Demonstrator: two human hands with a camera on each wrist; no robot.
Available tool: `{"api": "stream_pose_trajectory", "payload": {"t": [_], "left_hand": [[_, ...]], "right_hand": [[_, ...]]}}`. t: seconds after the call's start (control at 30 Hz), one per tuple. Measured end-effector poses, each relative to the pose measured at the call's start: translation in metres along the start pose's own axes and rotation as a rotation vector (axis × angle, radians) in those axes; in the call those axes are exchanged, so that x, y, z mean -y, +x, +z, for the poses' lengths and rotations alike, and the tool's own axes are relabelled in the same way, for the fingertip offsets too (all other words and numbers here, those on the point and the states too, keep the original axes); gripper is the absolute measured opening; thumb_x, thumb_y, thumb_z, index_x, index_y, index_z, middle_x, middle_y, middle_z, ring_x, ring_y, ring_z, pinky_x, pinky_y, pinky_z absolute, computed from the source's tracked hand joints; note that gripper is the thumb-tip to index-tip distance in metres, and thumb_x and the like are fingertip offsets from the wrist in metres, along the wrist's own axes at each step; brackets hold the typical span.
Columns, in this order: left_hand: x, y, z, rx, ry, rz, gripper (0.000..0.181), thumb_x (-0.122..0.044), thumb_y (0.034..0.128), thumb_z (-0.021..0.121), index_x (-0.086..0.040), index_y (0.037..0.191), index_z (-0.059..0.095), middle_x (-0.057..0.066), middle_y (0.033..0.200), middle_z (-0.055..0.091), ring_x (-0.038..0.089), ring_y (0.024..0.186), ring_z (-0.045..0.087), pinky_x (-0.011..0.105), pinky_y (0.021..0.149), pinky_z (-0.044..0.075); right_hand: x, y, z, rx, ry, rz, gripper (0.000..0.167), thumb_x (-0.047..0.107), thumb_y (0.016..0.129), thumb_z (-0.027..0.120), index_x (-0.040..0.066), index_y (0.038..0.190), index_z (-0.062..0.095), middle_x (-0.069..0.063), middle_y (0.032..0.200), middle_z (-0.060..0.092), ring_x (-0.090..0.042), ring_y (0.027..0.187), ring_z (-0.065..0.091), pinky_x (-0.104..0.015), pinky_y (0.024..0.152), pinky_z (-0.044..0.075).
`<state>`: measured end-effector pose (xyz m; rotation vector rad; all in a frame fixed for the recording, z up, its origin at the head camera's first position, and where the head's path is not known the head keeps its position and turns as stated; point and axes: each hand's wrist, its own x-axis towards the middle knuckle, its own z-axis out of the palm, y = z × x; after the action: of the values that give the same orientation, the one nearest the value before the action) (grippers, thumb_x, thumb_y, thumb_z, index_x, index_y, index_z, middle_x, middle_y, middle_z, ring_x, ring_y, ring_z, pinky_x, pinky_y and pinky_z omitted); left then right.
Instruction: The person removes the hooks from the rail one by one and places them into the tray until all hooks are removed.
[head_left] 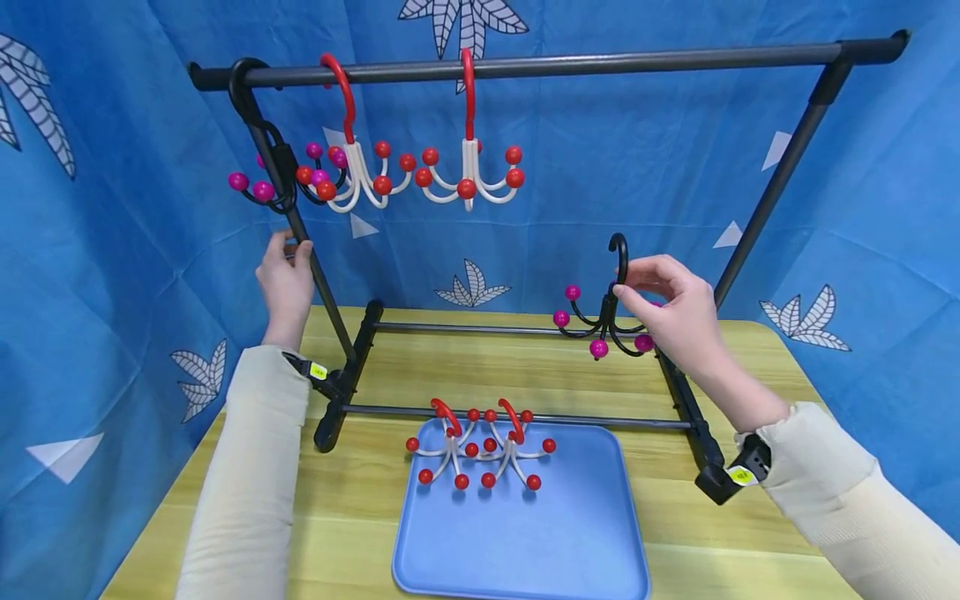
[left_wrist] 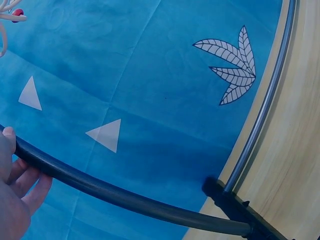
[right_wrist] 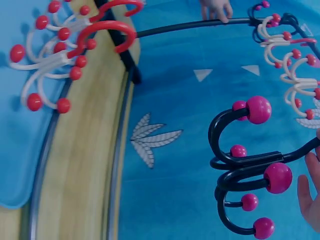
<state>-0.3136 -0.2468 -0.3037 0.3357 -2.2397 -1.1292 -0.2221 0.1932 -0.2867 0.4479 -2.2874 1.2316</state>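
My right hand (head_left: 669,302) pinches a black multi-prong hanger with magenta balls (head_left: 607,312) by its stem, in the air below the right half of the top bar. The same hanger (right_wrist: 245,170) fills the right wrist view's lower right, its hook end running out of frame. My left hand (head_left: 287,279) grips the left upright of the black rack (head_left: 318,267); the left wrist view shows fingers (left_wrist: 31,187) around that pole. From the top bar hang a black hanger with magenta balls (head_left: 282,171) and two white hangers with red hooks and balls (head_left: 358,175), (head_left: 468,167).
Two more white-and-red hangers (head_left: 450,454), (head_left: 512,450) lie on the far part of a blue tray (head_left: 525,550). The rack's lower rails (head_left: 465,328) cross the wooden table (head_left: 345,500). Blue cloth with leaf prints (head_left: 570,167) surrounds the table.
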Motion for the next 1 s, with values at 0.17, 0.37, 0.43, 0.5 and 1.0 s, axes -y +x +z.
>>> {"api": "stream_pose_trajectory", "payload": {"t": [0.17, 0.37, 0.43, 0.5, 1.0], "left_hand": [[0.0, -0.001, 0.0, -0.008, 0.005, 0.004, 0.037, -0.031, 0.0946, 0.045, -0.008, 0.123, 0.05, 0.016, 0.116, 0.059, 0.03, 0.104, 0.057, 0.042, 0.089, 0.043], [0.0, 0.0, 0.001, -0.013, 0.005, 0.008, 0.038, -0.033, 0.0942, 0.045, -0.009, 0.123, 0.051, 0.016, 0.115, 0.06, 0.03, 0.103, 0.057, 0.042, 0.088, 0.044], [0.0, 0.0, 0.001, -0.013, 0.008, 0.003, 0.038, -0.033, 0.0941, 0.045, -0.009, 0.123, 0.051, 0.016, 0.115, 0.06, 0.029, 0.103, 0.057, 0.042, 0.088, 0.044], [0.0, 0.0, 0.001, -0.009, 0.008, -0.003, 0.038, -0.033, 0.094, 0.045, -0.009, 0.123, 0.051, 0.015, 0.116, 0.06, 0.029, 0.103, 0.057, 0.042, 0.088, 0.044], [0.003, 0.001, 0.001, 0.002, -0.002, -0.003, 0.039, -0.035, 0.094, 0.044, -0.01, 0.123, 0.049, 0.014, 0.117, 0.059, 0.027, 0.103, 0.056, 0.041, 0.088, 0.045]], "right_hand": [[-0.007, -0.016, 0.001, 0.027, -0.004, 0.01, 0.018, 0.012, 0.083, 0.065, 0.005, 0.1, 0.063, 0.01, 0.089, 0.06, 0.008, 0.084, 0.057, -0.008, 0.078, 0.043], [-0.014, -0.035, 0.002, 0.062, 0.012, 0.041, 0.017, 0.01, 0.083, 0.065, 0.004, 0.099, 0.062, 0.008, 0.089, 0.06, 0.007, 0.083, 0.057, -0.009, 0.076, 0.044], [-0.018, -0.04, 0.004, 0.069, 0.026, 0.055, 0.017, 0.01, 0.083, 0.065, 0.004, 0.099, 0.062, 0.008, 0.088, 0.061, 0.006, 0.083, 0.058, -0.01, 0.076, 0.045], [-0.022, -0.046, 0.006, 0.078, 0.041, 0.07, 0.017, 0.01, 0.083, 0.065, 0.003, 0.099, 0.062, 0.008, 0.088, 0.061, 0.006, 0.084, 0.058, -0.01, 0.075, 0.045], [-0.041, -0.092, 0.029, 0.127, 0.062, 0.181, 0.016, 0.009, 0.081, 0.067, 0.007, 0.096, 0.064, -0.004, 0.093, 0.063, 0.002, 0.086, 0.057, -0.015, 0.076, 0.047]]}}
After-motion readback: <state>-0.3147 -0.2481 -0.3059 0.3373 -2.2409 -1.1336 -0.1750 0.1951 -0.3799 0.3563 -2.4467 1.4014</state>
